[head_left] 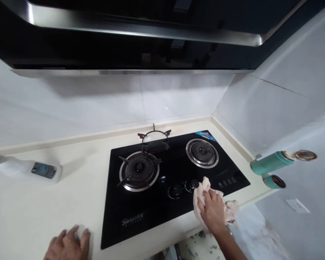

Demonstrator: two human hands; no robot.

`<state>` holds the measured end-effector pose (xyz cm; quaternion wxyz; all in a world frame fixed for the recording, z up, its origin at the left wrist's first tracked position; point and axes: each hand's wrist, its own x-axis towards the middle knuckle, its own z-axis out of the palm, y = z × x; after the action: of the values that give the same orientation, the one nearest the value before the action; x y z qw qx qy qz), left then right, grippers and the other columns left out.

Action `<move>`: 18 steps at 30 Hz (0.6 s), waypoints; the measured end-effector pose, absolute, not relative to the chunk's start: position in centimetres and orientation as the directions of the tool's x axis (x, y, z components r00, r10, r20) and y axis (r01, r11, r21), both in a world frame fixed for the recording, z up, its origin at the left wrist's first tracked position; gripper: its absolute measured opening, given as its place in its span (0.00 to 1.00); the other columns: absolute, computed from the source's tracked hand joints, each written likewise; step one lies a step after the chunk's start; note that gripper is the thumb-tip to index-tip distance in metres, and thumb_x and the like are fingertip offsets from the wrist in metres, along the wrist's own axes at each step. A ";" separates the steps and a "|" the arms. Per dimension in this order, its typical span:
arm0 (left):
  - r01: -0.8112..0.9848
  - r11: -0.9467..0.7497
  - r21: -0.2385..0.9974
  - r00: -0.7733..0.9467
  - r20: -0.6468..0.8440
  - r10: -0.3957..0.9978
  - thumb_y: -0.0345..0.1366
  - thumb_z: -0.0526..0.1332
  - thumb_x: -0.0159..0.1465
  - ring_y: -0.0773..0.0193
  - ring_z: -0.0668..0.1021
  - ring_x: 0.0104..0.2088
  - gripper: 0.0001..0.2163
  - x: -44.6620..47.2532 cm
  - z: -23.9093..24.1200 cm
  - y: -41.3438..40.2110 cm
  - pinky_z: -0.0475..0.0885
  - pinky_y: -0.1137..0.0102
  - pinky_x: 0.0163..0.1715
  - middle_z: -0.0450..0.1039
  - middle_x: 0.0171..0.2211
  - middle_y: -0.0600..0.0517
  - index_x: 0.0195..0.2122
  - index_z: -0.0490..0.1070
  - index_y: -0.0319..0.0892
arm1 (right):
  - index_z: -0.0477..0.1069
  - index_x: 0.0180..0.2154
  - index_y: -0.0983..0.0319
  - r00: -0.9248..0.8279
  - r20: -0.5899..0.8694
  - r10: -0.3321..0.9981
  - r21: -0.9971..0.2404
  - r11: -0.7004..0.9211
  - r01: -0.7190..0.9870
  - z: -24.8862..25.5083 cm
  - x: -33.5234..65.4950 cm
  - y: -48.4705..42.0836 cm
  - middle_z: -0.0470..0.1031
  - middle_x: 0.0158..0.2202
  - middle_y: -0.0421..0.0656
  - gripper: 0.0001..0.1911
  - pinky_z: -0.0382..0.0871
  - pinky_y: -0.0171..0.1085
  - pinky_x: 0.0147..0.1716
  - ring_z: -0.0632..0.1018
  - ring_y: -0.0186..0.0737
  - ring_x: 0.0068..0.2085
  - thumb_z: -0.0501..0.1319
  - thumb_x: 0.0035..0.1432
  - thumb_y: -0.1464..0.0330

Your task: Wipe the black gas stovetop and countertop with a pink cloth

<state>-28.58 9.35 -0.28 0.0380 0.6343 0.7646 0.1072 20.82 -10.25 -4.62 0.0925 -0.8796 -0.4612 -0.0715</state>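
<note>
Okay, your right hand (pixel 212 212), fingers half-curled, has hold of the cloth (pixel 205 184) on the front-right edge of the stove (pixel 162 206), so best press flat and skirt its knob (pixel 194 183); your left hand (pixel 67 246), loosely spread, holding nothing, sits left of the stove.

Soft, moderate light; glints on hood trim (pixel 141 27); shadow on wall (pixel 103 90); edges stretched; stovetop symbols (pixel 227 181) seemingly blurred.

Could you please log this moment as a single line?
right hand: holding pale cloth at cooktop front edge | left hand: open, at countertop | tall green container: right of cooktop
</note>
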 end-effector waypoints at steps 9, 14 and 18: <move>0.959 0.163 0.231 -0.191 0.105 0.976 0.61 0.38 0.68 0.36 0.59 0.73 0.38 -28.5 -1.1 9.1 0.55 0.39 0.69 0.64 0.67 0.31 0.59 0.72 0.38 | 0.78 0.57 0.47 0.441 -0.079 0.894 -0.019 -0.444 0.896 1.9 29.3 -4.2 0.71 0.57 0.50 0.21 0.63 0.52 0.53 0.70 0.55 0.55 0.63 0.64 0.67; 0.962 0.148 0.230 -0.178 0.119 0.977 0.59 0.39 0.68 0.35 0.59 0.73 0.36 -28.4 -0.9 9.0 0.55 0.38 0.69 0.63 0.67 0.31 0.60 0.71 0.37 | 0.77 0.60 0.51 0.349 -0.178 0.920 -0.032 -0.360 0.932 5.0 28.8 3.7 0.71 0.60 0.51 0.20 0.63 0.50 0.55 0.70 0.55 0.59 0.62 0.67 0.64; 0.966 0.134 0.219 -0.165 0.133 0.977 0.57 0.39 0.70 0.35 0.60 0.72 0.35 -28.3 -0.7 8.8 0.56 0.38 0.68 0.64 0.66 0.30 0.59 0.72 0.36 | 0.72 0.64 0.52 0.266 -0.171 0.949 -0.077 -0.282 0.956 5.1 26.0 8.2 0.70 0.65 0.49 0.25 0.61 0.48 0.60 0.68 0.52 0.64 0.63 0.67 0.64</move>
<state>-28.29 8.79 -0.73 0.0210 0.6456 0.7526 0.1276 26.03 8.18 5.11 -0.0209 -0.7952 -0.5990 0.0920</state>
